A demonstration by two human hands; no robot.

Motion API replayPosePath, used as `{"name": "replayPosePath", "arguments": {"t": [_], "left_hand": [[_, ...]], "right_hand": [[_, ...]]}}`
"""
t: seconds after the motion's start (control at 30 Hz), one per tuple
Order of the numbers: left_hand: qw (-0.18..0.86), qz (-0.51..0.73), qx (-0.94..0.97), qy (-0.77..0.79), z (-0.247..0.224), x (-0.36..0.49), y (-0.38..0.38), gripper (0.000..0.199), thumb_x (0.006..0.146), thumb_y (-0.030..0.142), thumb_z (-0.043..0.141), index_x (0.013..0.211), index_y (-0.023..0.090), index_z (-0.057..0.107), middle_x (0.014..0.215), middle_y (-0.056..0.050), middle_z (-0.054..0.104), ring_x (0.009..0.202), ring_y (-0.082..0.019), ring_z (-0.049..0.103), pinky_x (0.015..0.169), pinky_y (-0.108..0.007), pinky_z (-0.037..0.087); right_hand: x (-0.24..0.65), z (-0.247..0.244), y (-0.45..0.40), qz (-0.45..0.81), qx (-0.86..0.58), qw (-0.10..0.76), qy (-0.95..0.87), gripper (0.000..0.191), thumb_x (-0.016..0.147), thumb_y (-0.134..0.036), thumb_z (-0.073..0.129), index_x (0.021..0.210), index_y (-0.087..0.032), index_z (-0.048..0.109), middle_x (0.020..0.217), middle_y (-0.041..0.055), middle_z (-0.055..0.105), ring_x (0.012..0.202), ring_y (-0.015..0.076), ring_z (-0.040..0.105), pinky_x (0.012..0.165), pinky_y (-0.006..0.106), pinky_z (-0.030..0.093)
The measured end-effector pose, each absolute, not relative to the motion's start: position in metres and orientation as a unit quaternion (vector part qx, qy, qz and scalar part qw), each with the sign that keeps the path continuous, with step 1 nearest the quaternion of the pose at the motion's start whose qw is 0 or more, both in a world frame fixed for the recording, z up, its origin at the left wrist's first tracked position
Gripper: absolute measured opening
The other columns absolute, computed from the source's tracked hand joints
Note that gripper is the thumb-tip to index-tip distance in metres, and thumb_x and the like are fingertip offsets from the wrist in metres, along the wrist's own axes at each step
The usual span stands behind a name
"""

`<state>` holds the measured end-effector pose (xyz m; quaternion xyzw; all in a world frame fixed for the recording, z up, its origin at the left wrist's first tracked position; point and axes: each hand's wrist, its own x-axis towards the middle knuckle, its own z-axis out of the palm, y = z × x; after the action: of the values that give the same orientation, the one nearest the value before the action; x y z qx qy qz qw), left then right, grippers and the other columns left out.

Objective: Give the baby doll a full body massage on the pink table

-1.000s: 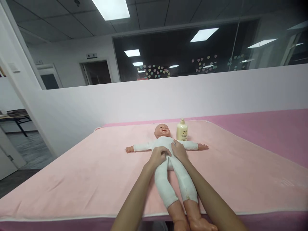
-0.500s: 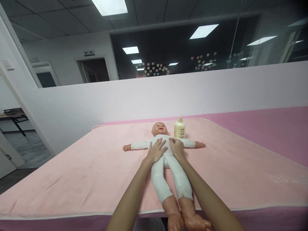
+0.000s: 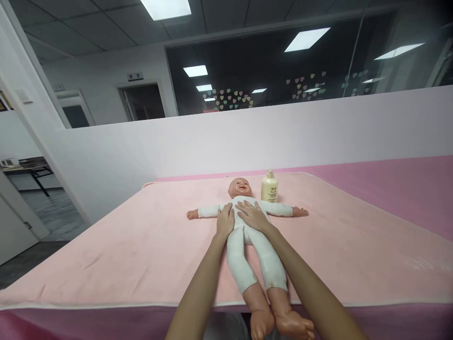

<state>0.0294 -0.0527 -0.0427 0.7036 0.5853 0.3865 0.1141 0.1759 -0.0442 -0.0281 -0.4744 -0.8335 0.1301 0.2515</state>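
Observation:
A baby doll point(image 3: 271, 264) with a white cloth body lies on its back, its head away from me and its arms spread wide. Its feet hang over the near edge. My left hand point(image 3: 225, 220) rests along the left side of the doll's torso, fingers stretched forward. Flat across the chest lies my right hand point(image 3: 253, 216), its fingers apart and pointing up and left. Neither hand grips anything. Just beyond the doll's arm on the right stands a pale yellow pump bottle point(image 3: 269, 187), upright and touched by neither hand.
A pink towel point(image 3: 141, 255) covers most of the pink table surface point(image 3: 399, 189). Behind it rises a low white wall point(image 3: 219, 146) with a dark window point(image 3: 269, 66) above. At the far left are a doorway and a small table point(image 3: 31, 170).
My right hand has slid left and flattened onto the doll's chest, its fingers spreading. My left hand has moved from the chest to the torso's left side. The whole view has shifted slightly.

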Motion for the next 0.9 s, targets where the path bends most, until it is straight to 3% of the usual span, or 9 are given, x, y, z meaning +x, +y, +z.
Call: {"name": "replayPosePath", "arguments": {"t": [0.13, 0.27, 0.4, 0.57, 0.67, 0.83, 0.9], "left_hand": [[0.102, 0.395, 0.710, 0.573, -0.037, 0.031, -0.058, 0.039, 0.090, 0.029, 0.033, 0.121, 0.018, 0.053, 0.130, -0.008, 0.054, 0.125, -0.019, 0.044, 0.112, -0.045, 0.018], [0.062, 0.364, 0.734, 0.570, -0.026, 0.033, -0.065, 0.042, 0.086, 0.020, 0.037, 0.127, 0.016, 0.047, 0.127, -0.008, 0.056, 0.116, -0.020, 0.052, 0.110, -0.042, 0.025], [0.056, 0.322, 0.782, 0.531, -0.012, 0.037, -0.077, 0.049, 0.077, 0.008, 0.039, 0.123, 0.019, 0.053, 0.117, -0.007, 0.063, 0.106, -0.020, 0.058, 0.097, -0.036, 0.042], [0.224, 0.316, 0.840, 0.381, -0.007, 0.048, -0.085, 0.059, 0.069, 0.005, 0.037, 0.122, 0.021, 0.056, 0.095, -0.001, 0.071, 0.100, -0.017, 0.062, 0.093, -0.032, 0.045], [0.269, 0.307, 0.840, 0.359, -0.009, 0.052, -0.081, 0.054, 0.074, 0.009, 0.036, 0.124, 0.020, 0.054, 0.112, -0.004, 0.066, 0.110, -0.017, 0.057, 0.099, -0.034, 0.039], [0.183, 0.222, 0.855, 0.432, -0.010, 0.053, -0.070, 0.040, 0.089, 0.034, 0.032, 0.123, 0.033, 0.053, 0.143, 0.003, 0.037, 0.136, -0.017, 0.026, 0.113, -0.045, 0.008], [0.156, 0.191, 0.854, 0.458, -0.011, 0.054, -0.066, 0.041, 0.090, 0.042, 0.030, 0.126, 0.037, 0.049, 0.148, 0.004, 0.025, 0.139, -0.018, 0.017, 0.112, -0.048, 0.003]], "right_hand": [[0.170, -0.027, -0.044, 0.096, -0.557, 0.204, -0.799, 0.055, 0.091, -0.048, 0.024, 0.140, -0.025, 0.029, 0.149, 0.0024, 0.021, 0.138, 0.0210, 0.014, 0.108, 0.055, 0.001], [0.169, -0.029, -0.045, 0.086, -0.620, 0.232, -0.745, 0.058, 0.090, -0.049, 0.024, 0.141, -0.020, 0.028, 0.149, 0.0069, 0.022, 0.137, 0.0230, 0.016, 0.107, 0.058, 0.006], [0.178, -0.039, -0.039, 0.101, -0.650, 0.320, -0.681, 0.051, 0.088, -0.030, 0.027, 0.135, -0.014, 0.039, 0.142, 0.0123, 0.036, 0.131, 0.0239, 0.030, 0.107, 0.048, 0.018], [0.193, -0.051, -0.026, 0.167, -0.628, 0.463, -0.602, 0.047, 0.081, -0.022, 0.029, 0.116, -0.010, 0.057, 0.119, 0.0147, 0.059, 0.112, 0.0235, 0.052, 0.095, 0.033, 0.036], [0.195, -0.054, -0.023, 0.181, -0.606, 0.544, -0.552, 0.044, 0.074, -0.021, 0.033, 0.103, -0.013, 0.065, 0.106, 0.0114, 0.066, 0.102, 0.0238, 0.058, 0.091, 0.034, 0.041], [0.194, -0.051, -0.026, 0.203, -0.576, 0.593, -0.524, 0.038, 0.069, -0.022, 0.035, 0.087, -0.016, 0.068, 0.093, 0.0088, 0.069, 0.094, 0.0224, 0.061, 0.089, 0.034, 0.043], [0.193, -0.048, -0.029, 0.211, -0.567, 0.603, -0.520, 0.036, 0.068, -0.022, 0.036, 0.084, -0.016, 0.068, 0.092, 0.0090, 0.069, 0.093, 0.0224, 0.061, 0.089, 0.034, 0.043]]}}
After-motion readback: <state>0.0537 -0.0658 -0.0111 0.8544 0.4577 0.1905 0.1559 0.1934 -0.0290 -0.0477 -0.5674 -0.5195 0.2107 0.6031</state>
